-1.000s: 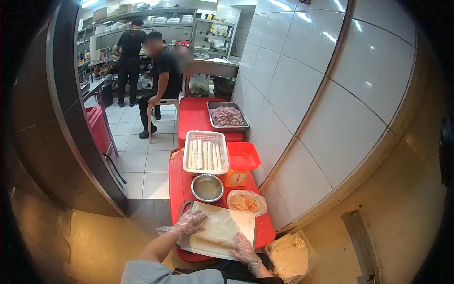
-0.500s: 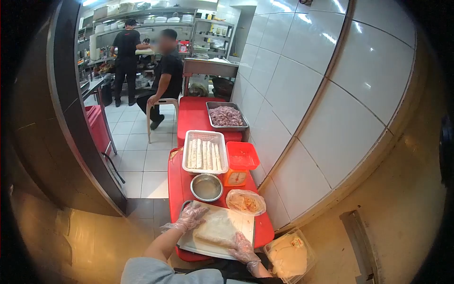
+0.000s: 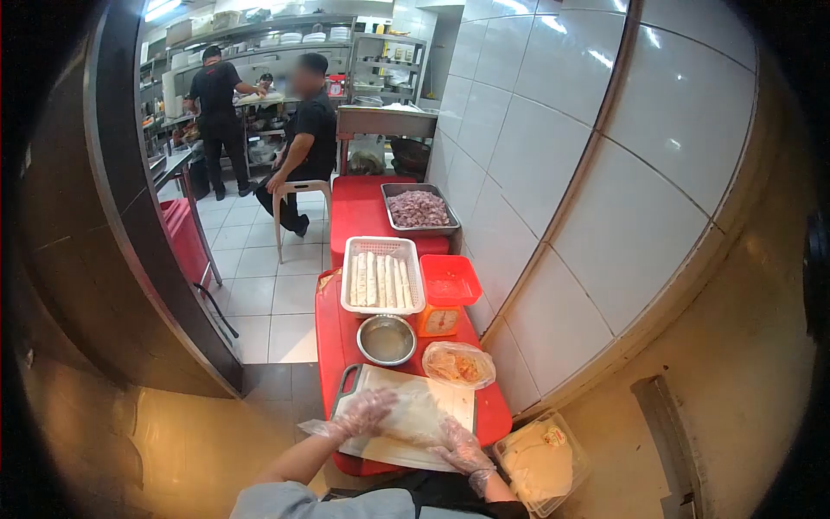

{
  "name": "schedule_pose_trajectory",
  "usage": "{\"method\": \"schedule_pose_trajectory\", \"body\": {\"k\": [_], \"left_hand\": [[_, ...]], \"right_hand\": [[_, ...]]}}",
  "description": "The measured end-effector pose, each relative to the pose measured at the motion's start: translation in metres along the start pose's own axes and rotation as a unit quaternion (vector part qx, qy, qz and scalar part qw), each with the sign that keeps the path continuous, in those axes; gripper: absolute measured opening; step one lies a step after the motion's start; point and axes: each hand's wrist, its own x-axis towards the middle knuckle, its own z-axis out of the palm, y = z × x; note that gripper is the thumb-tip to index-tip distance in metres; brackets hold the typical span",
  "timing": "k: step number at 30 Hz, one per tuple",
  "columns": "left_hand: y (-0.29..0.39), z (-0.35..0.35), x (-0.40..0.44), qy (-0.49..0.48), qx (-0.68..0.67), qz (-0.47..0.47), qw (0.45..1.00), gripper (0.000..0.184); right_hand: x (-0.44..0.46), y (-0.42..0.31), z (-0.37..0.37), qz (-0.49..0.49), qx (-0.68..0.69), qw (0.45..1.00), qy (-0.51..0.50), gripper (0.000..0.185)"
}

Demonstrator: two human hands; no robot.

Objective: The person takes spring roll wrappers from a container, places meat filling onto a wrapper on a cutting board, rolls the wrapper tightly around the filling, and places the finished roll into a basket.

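A white cutting board (image 3: 372, 378) with a grey handle lies at the near end of the red table, and on it is a thin, pale sheet (image 3: 417, 418) that looks like a wrapper. My left hand (image 3: 367, 413), in a clear plastic glove, rests flat over the sheet's left side with fingers stretched. At its lower right corner lies my right hand (image 3: 461, 447), gloved too, fingers spread. Beyond the board stand a steel bowl (image 3: 386, 340) of cloudy liquid and a plastic bag (image 3: 459, 364) holding an orange filling.
A white basket (image 3: 382, 309) of long pale rolls stands behind the bowl. Right of it, a red tray (image 3: 451, 278) sits on an orange scale (image 3: 440, 323). Farther back is a metal tray (image 3: 418, 209) of chopped reddish pieces. A plastic container (image 3: 538, 465) stands by my right arm. Two people are beyond.
My left hand has moved farther over the sheet, covering more of its left side. The view has shifted slightly. In the background, the standing person now leans toward the counter.
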Motion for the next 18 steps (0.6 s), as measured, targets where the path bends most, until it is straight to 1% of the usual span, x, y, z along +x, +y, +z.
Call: {"method": "schedule_pose_trajectory", "body": {"k": [3, 4, 6, 7, 9, 10, 12, 13, 16, 18], "left_hand": [[0.049, -0.017, 0.016, -0.158, -0.043, 0.128, 0.978, 0.027], [0.049, -0.012, 0.009, -0.169, -0.064, 0.072, 0.981, 0.028], [0.049, 0.004, -0.007, -0.186, -0.104, -0.039, 0.976, 0.029], [0.047, 0.005, -0.008, -0.189, -0.102, -0.061, 0.975, 0.028], [0.042, 0.007, -0.01, -0.192, -0.098, -0.105, 0.971, 0.027], [0.042, 0.004, -0.007, -0.198, -0.095, -0.095, 0.971, 0.023], [0.041, 0.001, -0.001, -0.21, -0.09, -0.076, 0.971, 0.016], [0.04, -0.002, 0.001, -0.216, -0.093, -0.074, 0.969, 0.016], [0.042, -0.005, 0.005, -0.229, -0.094, -0.065, 0.967, 0.017], [0.046, -0.007, 0.006, -0.231, -0.086, -0.064, 0.967, 0.017]], "right_hand": [[0.001, -0.005, -0.008, -0.098, -0.098, 0.99, 0.002, 0.05], [0.007, -0.006, -0.005, -0.146, -0.093, 0.985, 0.027, 0.031], [0.01, 0.008, 0.013, -0.133, -0.095, 0.987, -0.012, 0.024], [0.012, 0.013, 0.019, -0.127, -0.098, 0.987, -0.03, 0.021], [0.013, 0.02, 0.03, -0.087, -0.077, 0.993, -0.027, 0.017], [0.015, 0.016, 0.029, -0.067, -0.067, 0.995, -0.027, 0.015], [0.016, 0.011, 0.025, -0.068, -0.093, 0.992, -0.046, 0.017], [0.017, 0.009, 0.023, -0.068, -0.106, 0.991, -0.055, 0.017], [0.019, 0.014, 0.025, -0.111, -0.124, 0.984, -0.067, 0.019], [0.018, 0.014, 0.025, -0.111, -0.11, 0.987, -0.043, 0.02]]}}
